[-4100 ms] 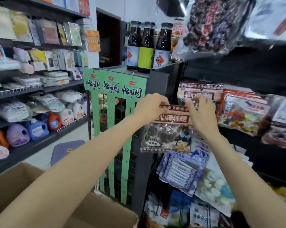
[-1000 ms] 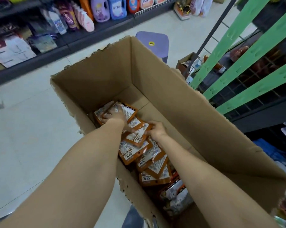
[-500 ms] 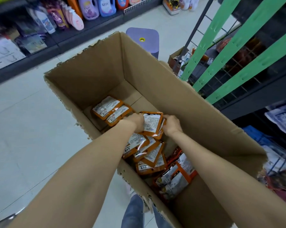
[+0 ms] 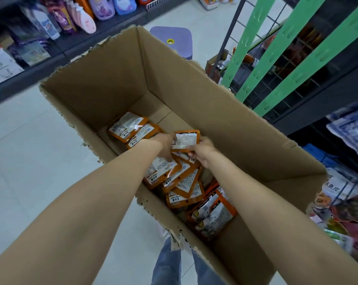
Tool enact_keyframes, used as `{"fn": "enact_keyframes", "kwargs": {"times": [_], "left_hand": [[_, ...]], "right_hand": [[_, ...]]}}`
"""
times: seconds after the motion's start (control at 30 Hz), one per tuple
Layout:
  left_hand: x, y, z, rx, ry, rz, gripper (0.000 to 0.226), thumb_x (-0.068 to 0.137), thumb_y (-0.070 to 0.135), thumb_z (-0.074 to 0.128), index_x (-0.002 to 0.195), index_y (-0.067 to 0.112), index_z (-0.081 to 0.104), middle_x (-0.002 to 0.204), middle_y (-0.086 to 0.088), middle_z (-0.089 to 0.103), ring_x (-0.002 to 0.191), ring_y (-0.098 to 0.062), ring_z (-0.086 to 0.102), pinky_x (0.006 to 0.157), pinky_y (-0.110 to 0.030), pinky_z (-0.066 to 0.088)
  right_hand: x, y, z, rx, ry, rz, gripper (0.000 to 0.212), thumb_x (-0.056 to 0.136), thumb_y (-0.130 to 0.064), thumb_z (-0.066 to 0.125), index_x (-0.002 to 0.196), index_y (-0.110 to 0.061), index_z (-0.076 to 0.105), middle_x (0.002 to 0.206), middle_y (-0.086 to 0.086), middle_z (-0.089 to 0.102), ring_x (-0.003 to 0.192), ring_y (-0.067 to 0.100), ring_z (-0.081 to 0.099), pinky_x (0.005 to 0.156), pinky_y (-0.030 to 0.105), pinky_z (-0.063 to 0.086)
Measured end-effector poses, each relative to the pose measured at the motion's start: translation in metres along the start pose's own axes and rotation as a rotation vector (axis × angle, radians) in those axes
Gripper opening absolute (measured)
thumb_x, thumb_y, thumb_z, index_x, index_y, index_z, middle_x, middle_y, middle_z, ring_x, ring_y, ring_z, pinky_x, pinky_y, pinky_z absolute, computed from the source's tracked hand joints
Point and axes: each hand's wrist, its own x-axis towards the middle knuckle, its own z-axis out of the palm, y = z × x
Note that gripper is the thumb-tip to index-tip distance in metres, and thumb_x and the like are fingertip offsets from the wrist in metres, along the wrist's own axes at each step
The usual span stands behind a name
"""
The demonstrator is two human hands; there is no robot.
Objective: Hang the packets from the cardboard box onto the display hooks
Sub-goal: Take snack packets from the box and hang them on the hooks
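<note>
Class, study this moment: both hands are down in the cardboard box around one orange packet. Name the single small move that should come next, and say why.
Probably lift the raised orange packet straight up out of the cardboard box. The left hand and right hand both seem to hold it, above the packets lying on the bottom, and no display hooks show inside the box.

The arms hide some packets (image 4: 170, 177) in the box (image 4: 225, 124). The shelf bottles (image 4: 104, 7) are blurry and cut off.
</note>
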Motion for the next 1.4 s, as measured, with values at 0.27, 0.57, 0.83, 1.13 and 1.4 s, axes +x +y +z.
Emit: {"fn": "enact_keyframes", "kwargs": {"times": [0.27, 0.57, 0.83, 1.13, 1.4], "left_hand": [[-0.058, 0.016, -0.047, -0.255, 0.592, 0.285, 0.007, 0.091, 0.016, 0.059, 0.084, 0.016, 0.057, 0.077, -0.002, 0.059, 0.077, -0.021, 0.057, 0.063, -0.028, 0.035], [-0.129, 0.101, -0.116, -0.467, 0.684, 0.588, 0.019, 0.088, 0.023, 0.065, 0.088, 0.004, 0.059, 0.075, -0.002, 0.065, 0.075, -0.024, 0.061, 0.066, -0.034, 0.045], [-0.175, 0.276, -0.129, -0.47, 0.675, 0.934, 0.014, 0.086, 0.023, 0.067, 0.091, 0.014, 0.058, 0.077, 0.001, 0.059, 0.059, 0.001, 0.046, 0.057, -0.016, 0.035], [-0.243, 0.503, -0.089, -0.517, 0.655, 1.241, 0.007, 0.081, 0.007, 0.071, 0.086, 0.012, 0.07, 0.076, 0.005, 0.064, 0.058, 0.007, 0.055, 0.058, -0.007, 0.04], [-0.273, 0.649, -0.041, -0.418, 0.639, 1.32, 0.008, 0.081, 0.014, 0.072, 0.088, 0.012, 0.071, 0.085, 0.003, 0.067, 0.079, -0.007, 0.056, 0.07, -0.014, 0.043]], "right_hand": [[-0.089, -0.059, -0.055, -0.023, -0.125, -0.189, 0.04, 0.095, -0.027, 0.056, 0.11, 0.01, 0.053, 0.072, 0.015, 0.06, 0.052, 0.014, 0.057, 0.046, 0.017, 0.049], [-0.181, -0.094, -0.137, -0.492, 0.199, -0.638, 0.087, 0.086, -0.072, 0.024, 0.099, 0.005, 0.063, 0.088, 0.022, 0.061, 0.09, 0.04, 0.06, 0.09, 0.051, 0.047], [-0.255, -0.085, -0.285, 0.085, 0.337, -0.932, 0.012, 0.091, -0.008, 0.06, 0.086, -0.018, 0.064, 0.057, -0.013, 0.065, 0.05, -0.003, 0.057, 0.054, 0.019, 0.046], [-0.351, -0.042, -0.46, 0.222, 0.644, -0.948, 0.02, 0.079, -0.028, 0.075, 0.089, -0.012, 0.069, 0.085, 0.017, 0.069, 0.073, 0.028, 0.065, 0.068, 0.047, 0.054], [-0.396, 0.003, -0.569, 0.288, 0.885, -1.132, 0.006, 0.086, -0.017, 0.067, 0.081, -0.018, 0.07, 0.082, -0.002, 0.069, 0.081, 0.014, 0.062, 0.071, 0.024, 0.05]]}}
